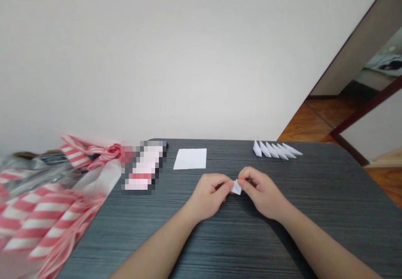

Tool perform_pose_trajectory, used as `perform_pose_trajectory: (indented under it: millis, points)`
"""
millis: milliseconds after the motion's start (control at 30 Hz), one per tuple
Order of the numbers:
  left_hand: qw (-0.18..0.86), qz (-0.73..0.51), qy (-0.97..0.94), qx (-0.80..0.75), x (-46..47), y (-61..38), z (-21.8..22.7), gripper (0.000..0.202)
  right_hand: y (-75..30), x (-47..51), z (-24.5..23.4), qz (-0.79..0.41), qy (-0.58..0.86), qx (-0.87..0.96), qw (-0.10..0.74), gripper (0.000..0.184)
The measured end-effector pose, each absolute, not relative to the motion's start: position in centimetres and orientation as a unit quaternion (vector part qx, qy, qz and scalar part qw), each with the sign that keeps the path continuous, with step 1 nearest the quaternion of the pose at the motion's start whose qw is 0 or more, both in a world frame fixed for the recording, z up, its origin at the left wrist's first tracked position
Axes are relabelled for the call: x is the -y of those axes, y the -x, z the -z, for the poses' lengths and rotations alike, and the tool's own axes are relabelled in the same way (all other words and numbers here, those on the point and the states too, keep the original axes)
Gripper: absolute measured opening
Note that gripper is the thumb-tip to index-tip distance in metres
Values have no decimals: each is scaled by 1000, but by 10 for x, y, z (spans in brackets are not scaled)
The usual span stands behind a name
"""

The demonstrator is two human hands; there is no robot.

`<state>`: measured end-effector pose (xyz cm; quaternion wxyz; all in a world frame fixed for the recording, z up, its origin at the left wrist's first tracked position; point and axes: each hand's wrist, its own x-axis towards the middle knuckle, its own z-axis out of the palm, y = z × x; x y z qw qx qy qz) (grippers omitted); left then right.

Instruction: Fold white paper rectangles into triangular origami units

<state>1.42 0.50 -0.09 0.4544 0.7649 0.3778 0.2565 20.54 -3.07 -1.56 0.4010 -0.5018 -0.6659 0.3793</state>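
Between my two hands is a small folded piece of white paper, held just above the dark table. My left hand pinches its left edge between thumb and fingers. On the other side, my right hand grips the upper right edge the same way. The paper shows creases and comes to a point at its lower end; the fingers cover part of it. Beyond my left hand lies a flat white sheet of paper. Several folded white paper pieces rest in an overlapping row near the far edge, beyond my right hand.
The dark wood-grain table backs onto a white wall. A pixelated phone-like object lies at its far left. Red-and-white striped fabric is heaped beside the left edge. To the right are a wooden floor and a doorway.
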Motion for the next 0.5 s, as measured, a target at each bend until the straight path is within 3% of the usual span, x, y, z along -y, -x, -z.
perform_pose_trajectory:
  millis: [267,500]
  points:
    - [470,-324,-712,-409,-6,-15,11,30,-209,30,22,-374,510,632,448,13]
    - [442,-353,-719,-403,-8,-15,12,26,-209,32,26,-399,517,623,431,6]
